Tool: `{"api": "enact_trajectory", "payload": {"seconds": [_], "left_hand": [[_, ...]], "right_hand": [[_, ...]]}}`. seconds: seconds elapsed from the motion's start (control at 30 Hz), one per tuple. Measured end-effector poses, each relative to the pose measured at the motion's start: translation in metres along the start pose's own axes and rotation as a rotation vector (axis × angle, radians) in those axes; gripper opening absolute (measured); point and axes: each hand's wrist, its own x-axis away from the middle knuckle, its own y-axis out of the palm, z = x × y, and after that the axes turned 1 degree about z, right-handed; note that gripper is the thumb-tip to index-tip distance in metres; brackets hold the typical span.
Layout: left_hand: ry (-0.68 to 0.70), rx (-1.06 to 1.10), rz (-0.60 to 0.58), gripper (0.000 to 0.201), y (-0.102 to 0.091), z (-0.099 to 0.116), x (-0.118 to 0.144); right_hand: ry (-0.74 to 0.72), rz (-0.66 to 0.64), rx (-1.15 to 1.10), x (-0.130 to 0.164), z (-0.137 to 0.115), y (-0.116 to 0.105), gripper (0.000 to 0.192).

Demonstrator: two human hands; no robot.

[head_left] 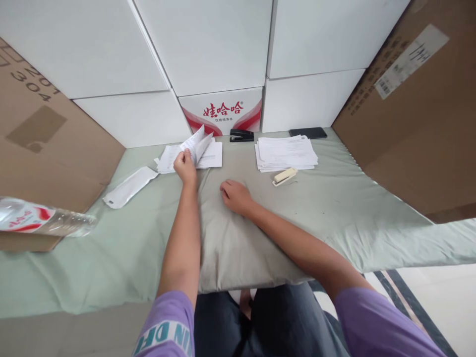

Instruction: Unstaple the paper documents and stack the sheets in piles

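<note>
At the bottom of the frame are dark trousers (275,322), between two purple sleeves (383,322). Above them spreads a cloth-covered desk (256,258), pale green. A plastic bottle (31,219) is cut by the left edge; whether it stands or lies I cannot tell.

Near the centre, the right hand (237,197) rests on the desk with bent fingers; their undersides are hidden, so I cannot tell whether it is open or closed. To its upper right is a cream stapler (285,176), just below the right paper pile (286,152). A slim white packet (130,187) lies left of centre.

Slightly farther, the left hand (185,166) pinches some raised sheets (193,144), their upper ends fanned apart, over the left paper pile (212,156). Beyond, at upper centre, a black stapler (241,135) sits near a red-printed box (223,110); a dark phone (308,133) lies behind the right paper pile. White boxes (208,44) fill the top, with brown cartons (416,129) at both sides.
</note>
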Motion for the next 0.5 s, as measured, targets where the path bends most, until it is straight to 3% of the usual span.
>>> {"api": "enact_trajectory", "payload": {"seconds": [0.23,0.5], "left_hand": [[-0.012,-0.052,0.023,0.023,-0.001,-0.01,-0.008],[0.284,-0.411,-0.298,0.022,0.01,0.014,0.021]], "right_hand": [[0.01,0.016,-0.033,0.001,0.0,0.001,0.022],[0.019,0.027,-0.07,0.0,0.001,0.001,0.021]]}}
